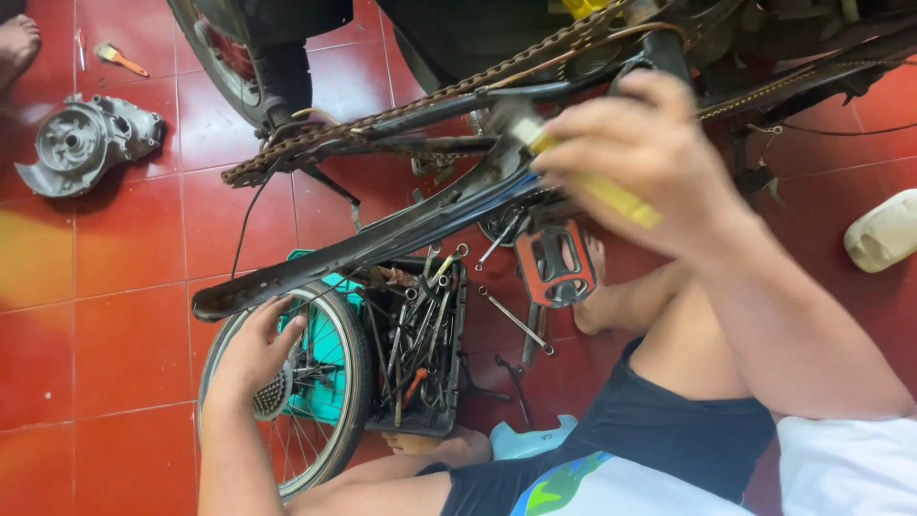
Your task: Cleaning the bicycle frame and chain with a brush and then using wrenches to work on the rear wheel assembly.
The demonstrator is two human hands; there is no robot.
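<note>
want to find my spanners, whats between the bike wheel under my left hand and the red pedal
In the head view, a dark tool tray full of spanners and screwdrivers lies on the red floor between the wheel under the left hand and the red pedal.

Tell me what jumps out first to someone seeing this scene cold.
The glossy red tile floor fills the view, with a rusty chain running across the dark frame at the top. At upper right, the right hand grips a yellow-handled tool; at lower left, the left hand rests on a wheel beside a tray of wrenches.
</note>
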